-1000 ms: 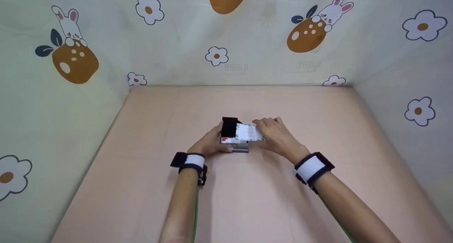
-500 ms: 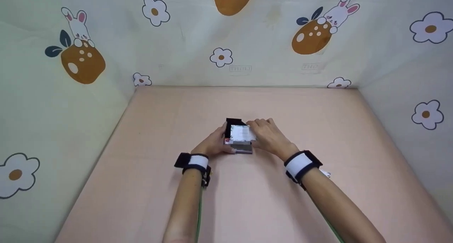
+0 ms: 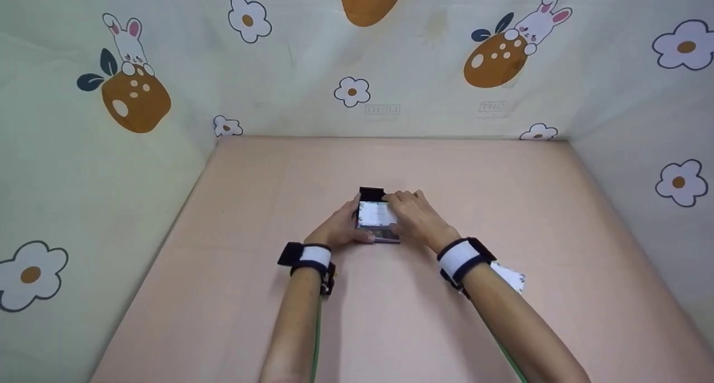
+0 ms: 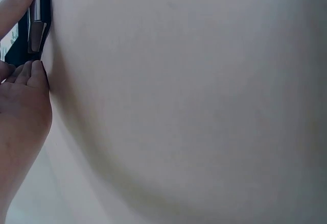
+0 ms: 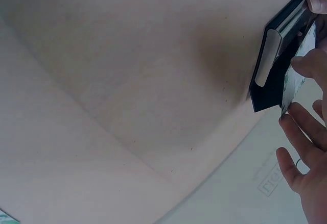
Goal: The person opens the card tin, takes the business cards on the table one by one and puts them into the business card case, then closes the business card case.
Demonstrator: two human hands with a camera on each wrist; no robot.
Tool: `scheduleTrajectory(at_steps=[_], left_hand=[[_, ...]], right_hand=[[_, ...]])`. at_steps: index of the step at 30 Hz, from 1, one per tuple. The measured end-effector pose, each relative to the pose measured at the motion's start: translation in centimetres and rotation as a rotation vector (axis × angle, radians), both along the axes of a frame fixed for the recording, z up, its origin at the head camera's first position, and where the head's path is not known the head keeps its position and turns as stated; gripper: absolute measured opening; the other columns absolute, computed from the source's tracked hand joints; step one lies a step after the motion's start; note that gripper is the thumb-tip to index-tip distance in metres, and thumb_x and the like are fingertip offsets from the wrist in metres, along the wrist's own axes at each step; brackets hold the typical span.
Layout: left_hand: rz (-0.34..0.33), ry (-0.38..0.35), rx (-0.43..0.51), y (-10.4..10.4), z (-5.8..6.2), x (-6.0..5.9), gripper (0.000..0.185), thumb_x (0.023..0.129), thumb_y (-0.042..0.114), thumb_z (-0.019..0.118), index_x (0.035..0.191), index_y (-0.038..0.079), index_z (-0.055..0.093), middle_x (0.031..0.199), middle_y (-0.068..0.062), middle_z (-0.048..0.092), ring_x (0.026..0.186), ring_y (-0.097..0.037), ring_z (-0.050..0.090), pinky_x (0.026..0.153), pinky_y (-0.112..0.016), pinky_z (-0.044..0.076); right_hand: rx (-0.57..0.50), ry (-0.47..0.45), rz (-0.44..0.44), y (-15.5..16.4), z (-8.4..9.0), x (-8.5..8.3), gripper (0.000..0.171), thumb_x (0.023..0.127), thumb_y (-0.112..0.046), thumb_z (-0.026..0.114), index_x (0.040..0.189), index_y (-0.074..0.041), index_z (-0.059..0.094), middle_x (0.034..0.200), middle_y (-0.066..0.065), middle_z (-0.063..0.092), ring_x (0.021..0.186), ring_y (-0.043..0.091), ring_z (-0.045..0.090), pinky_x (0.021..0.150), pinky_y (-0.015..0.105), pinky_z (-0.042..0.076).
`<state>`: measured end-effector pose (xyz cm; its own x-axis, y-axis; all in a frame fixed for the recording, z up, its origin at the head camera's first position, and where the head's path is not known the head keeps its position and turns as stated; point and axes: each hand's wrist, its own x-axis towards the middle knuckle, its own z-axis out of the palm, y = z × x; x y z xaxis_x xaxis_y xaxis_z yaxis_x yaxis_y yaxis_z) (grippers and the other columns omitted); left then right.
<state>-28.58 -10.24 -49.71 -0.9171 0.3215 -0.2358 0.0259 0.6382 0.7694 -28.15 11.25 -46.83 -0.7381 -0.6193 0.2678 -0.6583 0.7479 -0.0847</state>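
Near the middle of the head view, my left hand (image 3: 337, 227) grips a black card case (image 3: 372, 193) by its left side, thumb on the near edge. The case's flap stands open. A white card (image 3: 375, 213) with a leafy border lies over the case's opening, its right end pinched in my right hand (image 3: 418, 218). In the right wrist view the card (image 5: 294, 83) is tilted against the case (image 5: 268, 99), between thumb and fingers. How deep it sits inside cannot be told. The left wrist view catches only the case's edge (image 4: 38, 35) beside my left hand (image 4: 23, 101).
Another white card (image 3: 510, 277) lies on the pink tabletop (image 3: 268, 193), partly hidden behind my right forearm. Patterned cloth walls (image 3: 301, 54) with rabbits and flowers enclose the table at the back and on both sides.
My right hand has moved left and slightly down, bringing the card over the case's opening. The left hand keeps its hold. The loose card has come into view beside the right forearm.
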Motion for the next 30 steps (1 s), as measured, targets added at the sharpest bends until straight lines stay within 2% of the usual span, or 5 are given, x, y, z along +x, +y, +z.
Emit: scheduleTrajectory(at_steps=[4, 12, 17, 22, 30], left_hand=[[-0.017, 0.013, 0.025, 0.04, -0.13, -0.19, 0.116, 0.079, 0.023, 0.086, 0.163, 0.018, 0.006, 0.169, -0.010, 0.016, 0.157, -0.028, 0.013, 0.129, -0.044, 0.012], [-0.095, 0.091, 0.111, -0.20, -0.25, -0.39, 0.113, 0.076, 0.016, 0.087, 0.162, 0.021, 0.015, 0.167, -0.009, 0.026, 0.156, -0.027, 0.019, 0.129, -0.045, 0.013], [-0.076, 0.071, 0.085, -0.26, -0.30, -0.32, 0.116, 0.077, 0.021, 0.086, 0.163, 0.017, 0.007, 0.168, -0.011, 0.019, 0.157, -0.028, 0.016, 0.129, -0.044, 0.012], [-0.052, 0.049, 0.071, -0.21, -0.26, -0.28, 0.118, 0.077, 0.023, 0.086, 0.163, 0.020, 0.006, 0.169, -0.010, 0.017, 0.157, -0.029, 0.015, 0.129, -0.045, 0.012], [-0.030, 0.023, 0.030, -0.25, 0.05, 0.02, 0.117, 0.078, 0.025, 0.086, 0.163, 0.017, 0.005, 0.169, -0.010, 0.015, 0.157, -0.029, 0.015, 0.129, -0.044, 0.012]], right_hand=[[0.011, -0.031, -0.009, -0.09, -0.27, -0.08, 0.058, 0.081, -0.018, 0.082, 0.129, 0.002, 0.057, 0.115, 0.021, 0.068, 0.105, 0.037, 0.065, 0.091, 0.048, 0.051], [0.015, -0.089, -0.028, -0.33, -0.63, -0.38, 0.053, 0.080, -0.016, 0.082, 0.125, 0.002, 0.062, 0.112, 0.020, 0.069, 0.103, 0.037, 0.065, 0.089, 0.048, 0.051], [0.004, -0.150, -0.045, -0.61, -0.60, -0.47, 0.043, 0.083, -0.013, 0.079, 0.122, -0.001, 0.066, 0.112, 0.019, 0.068, 0.104, 0.036, 0.065, 0.090, 0.048, 0.050], [0.009, -0.197, -0.043, -0.84, -0.41, -0.40, 0.032, 0.088, -0.010, 0.074, 0.120, -0.005, 0.071, 0.117, 0.019, 0.067, 0.110, 0.038, 0.063, 0.092, 0.050, 0.050], [-0.037, -0.280, -0.075, -1.02, -0.78, 0.10, 0.029, 0.095, -0.003, 0.063, 0.121, -0.010, 0.073, 0.126, 0.019, 0.061, 0.119, 0.038, 0.058, 0.105, 0.063, 0.045]])
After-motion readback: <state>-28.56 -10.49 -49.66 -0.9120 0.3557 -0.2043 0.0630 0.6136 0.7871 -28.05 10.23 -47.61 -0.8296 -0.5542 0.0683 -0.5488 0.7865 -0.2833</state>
